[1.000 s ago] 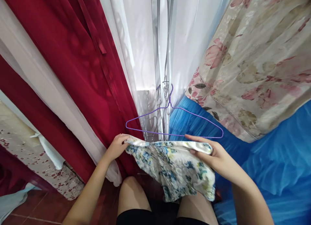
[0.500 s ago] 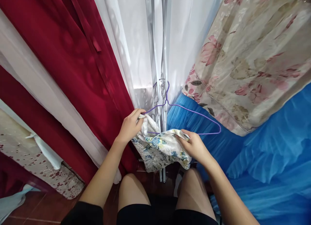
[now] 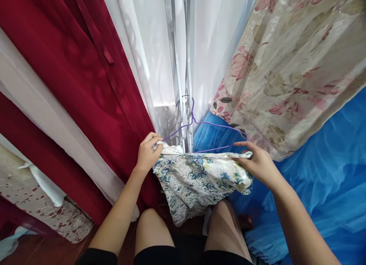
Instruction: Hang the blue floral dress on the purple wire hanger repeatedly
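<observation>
A purple clothes hanger (image 3: 220,124) hangs by its hook from a metal stand (image 3: 185,66). Below and partly over it is a floral garment (image 3: 197,177), white with blue and yellow flowers, its upper edge stretched between my hands. My left hand (image 3: 148,152) pinches the garment's edge at the hanger's left end, which the cloth and fingers hide. At the right, my right hand (image 3: 256,162) grips the other end of that edge, with the index finger against the hanger's lower right corner. The garment's lower part hangs loosely above my knees.
Dark red cloth (image 3: 94,105) hangs close on the left, and white cloth (image 3: 223,47) behind the stand. A cream floral dress (image 3: 294,74) and blue tulle (image 3: 314,188) fill the right. My knees (image 3: 154,230) are just below the garment; a tiled floor (image 3: 57,246) shows underneath.
My right hand has moved right with the garment's edge, out to the hanger's right corner. The garment has spread from bunched to stretched wide. My left hand stays at the left end.
</observation>
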Demonstrator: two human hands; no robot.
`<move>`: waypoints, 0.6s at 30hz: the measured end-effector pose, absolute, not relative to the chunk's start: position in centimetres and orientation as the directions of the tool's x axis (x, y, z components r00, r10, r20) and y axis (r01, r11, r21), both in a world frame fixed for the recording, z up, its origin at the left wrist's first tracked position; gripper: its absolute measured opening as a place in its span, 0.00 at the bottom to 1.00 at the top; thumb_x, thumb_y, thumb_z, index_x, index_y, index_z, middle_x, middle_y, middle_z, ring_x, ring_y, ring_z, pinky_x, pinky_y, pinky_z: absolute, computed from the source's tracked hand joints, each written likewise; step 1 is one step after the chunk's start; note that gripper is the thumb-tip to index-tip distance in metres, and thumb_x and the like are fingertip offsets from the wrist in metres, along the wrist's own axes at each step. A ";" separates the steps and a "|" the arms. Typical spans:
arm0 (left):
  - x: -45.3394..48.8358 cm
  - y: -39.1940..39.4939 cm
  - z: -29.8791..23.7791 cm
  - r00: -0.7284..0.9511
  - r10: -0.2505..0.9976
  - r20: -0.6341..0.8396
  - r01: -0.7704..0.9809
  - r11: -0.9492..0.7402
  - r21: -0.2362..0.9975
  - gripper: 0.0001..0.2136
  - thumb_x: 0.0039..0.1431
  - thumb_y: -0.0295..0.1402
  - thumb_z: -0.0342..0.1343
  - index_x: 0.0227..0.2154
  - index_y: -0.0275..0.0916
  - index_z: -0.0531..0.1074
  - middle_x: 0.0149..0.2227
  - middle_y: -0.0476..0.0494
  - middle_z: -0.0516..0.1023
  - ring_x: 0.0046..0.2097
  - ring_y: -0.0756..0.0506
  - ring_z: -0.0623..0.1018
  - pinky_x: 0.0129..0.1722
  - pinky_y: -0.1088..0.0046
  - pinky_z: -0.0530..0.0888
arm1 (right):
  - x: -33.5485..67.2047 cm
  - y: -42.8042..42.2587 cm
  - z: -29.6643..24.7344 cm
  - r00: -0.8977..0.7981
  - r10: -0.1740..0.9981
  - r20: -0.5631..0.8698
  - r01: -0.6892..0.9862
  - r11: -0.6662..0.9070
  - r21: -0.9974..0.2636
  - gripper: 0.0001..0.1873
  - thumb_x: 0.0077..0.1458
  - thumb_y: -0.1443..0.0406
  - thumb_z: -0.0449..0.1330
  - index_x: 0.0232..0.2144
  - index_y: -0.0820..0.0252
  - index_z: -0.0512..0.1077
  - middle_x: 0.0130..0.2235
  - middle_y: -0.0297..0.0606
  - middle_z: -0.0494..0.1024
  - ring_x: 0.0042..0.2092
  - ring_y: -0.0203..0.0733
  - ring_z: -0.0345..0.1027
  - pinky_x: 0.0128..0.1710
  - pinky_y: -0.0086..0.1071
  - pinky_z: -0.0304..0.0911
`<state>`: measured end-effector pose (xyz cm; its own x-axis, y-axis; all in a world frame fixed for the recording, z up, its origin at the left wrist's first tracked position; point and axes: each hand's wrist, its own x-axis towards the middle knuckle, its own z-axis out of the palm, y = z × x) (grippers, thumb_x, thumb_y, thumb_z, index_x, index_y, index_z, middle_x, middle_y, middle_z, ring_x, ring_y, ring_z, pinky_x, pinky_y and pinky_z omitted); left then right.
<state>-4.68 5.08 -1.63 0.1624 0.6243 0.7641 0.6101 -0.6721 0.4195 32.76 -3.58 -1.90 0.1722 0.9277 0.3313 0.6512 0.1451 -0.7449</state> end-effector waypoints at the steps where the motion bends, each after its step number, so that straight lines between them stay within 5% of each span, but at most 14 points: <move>1: -4.7 5.0 -1.9 0.150 0.620 0.770 0.610 -0.671 0.422 0.10 0.57 0.23 0.52 0.34 0.39 0.78 0.38 0.44 0.76 0.41 0.45 0.77 0.43 0.70 0.72 | 32.8 -3.6 -1.8 0.193 0.913 0.359 0.646 0.157 -0.747 0.33 0.47 0.61 0.66 0.57 0.61 0.71 0.26 0.32 0.75 0.21 0.37 0.60 0.23 0.32 0.57; 5: -4.7 5.1 -2.7 0.119 0.585 0.802 0.591 -0.691 0.416 0.09 0.57 0.23 0.52 0.34 0.38 0.78 0.36 0.45 0.76 0.39 0.46 0.77 0.41 0.71 0.73 | 33.0 -3.4 -1.7 0.235 0.873 0.428 0.695 0.157 -0.701 0.50 0.47 0.59 0.68 0.70 0.61 0.56 0.29 0.33 0.76 0.24 0.39 0.62 0.28 0.35 0.61; 10: -5.1 5.0 -2.1 0.111 0.562 0.819 0.633 -0.676 0.378 0.08 0.57 0.23 0.54 0.33 0.39 0.77 0.36 0.46 0.75 0.39 0.46 0.77 0.41 0.71 0.73 | 33.5 -2.4 -1.7 0.162 0.916 0.367 0.767 0.116 -0.631 0.45 0.49 0.53 0.67 0.65 0.67 0.65 0.23 0.31 0.70 0.24 0.41 0.62 0.26 0.34 0.58; 12: -5.5 4.8 -1.3 0.101 0.565 0.819 0.661 -0.653 0.369 0.07 0.57 0.25 0.55 0.35 0.39 0.77 0.40 0.45 0.75 0.43 0.44 0.77 0.46 0.69 0.73 | 33.7 -2.7 -1.5 0.141 0.931 0.338 0.756 0.120 -0.644 0.36 0.50 0.52 0.66 0.58 0.66 0.73 0.22 0.31 0.69 0.24 0.40 0.61 0.24 0.33 0.56; 15: -6.7 4.8 -0.3 0.030 0.582 0.813 0.674 -0.612 0.414 0.11 0.60 0.31 0.57 0.45 0.39 0.74 0.47 0.42 0.73 0.48 0.42 0.75 0.51 0.67 0.72 | 33.8 -3.9 -1.1 0.029 0.963 0.269 0.613 0.195 -0.765 0.16 0.52 0.54 0.66 0.33 0.62 0.79 0.22 0.32 0.70 0.24 0.37 0.61 0.24 0.30 0.54; 18: -8.0 5.1 -0.5 -0.013 0.658 0.753 0.649 -0.567 0.507 0.09 0.64 0.35 0.55 0.45 0.40 0.73 0.45 0.43 0.75 0.48 0.43 0.75 0.51 0.67 0.70 | 33.3 -4.9 -1.0 -0.074 0.988 0.138 0.268 0.153 -0.951 0.18 0.48 0.53 0.70 0.22 0.60 0.73 0.20 0.32 0.70 0.22 0.36 0.62 0.22 0.30 0.56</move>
<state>-8.00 5.13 -0.49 -0.0129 0.6582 0.7527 0.6487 -0.5673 0.5072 33.28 -4.92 -1.01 -0.0739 0.9877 0.1381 0.2679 0.1530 -0.9512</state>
